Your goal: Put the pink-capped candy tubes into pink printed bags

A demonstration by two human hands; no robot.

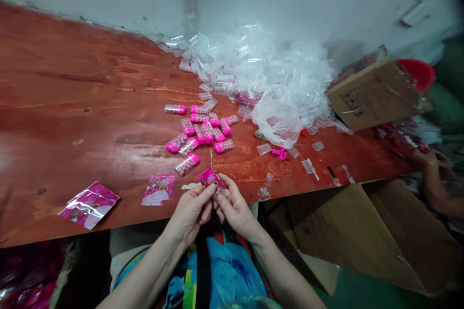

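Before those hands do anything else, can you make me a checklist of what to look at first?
1. Pink packet held by both hands: ok, the left hand and right hand both grip it with their fingers.
2. Packet's mouth open: cannot tell, it's too small and partly covered by fingers.
3. Spare pink packets close by: ok, a small pile and a bigger-looking pile lie left of the hands.
4. Pink-capped tubes close by: ok, a bunch lies beyond the hands.
5. Those tubes lined up neatly: not ok, they point every which way.
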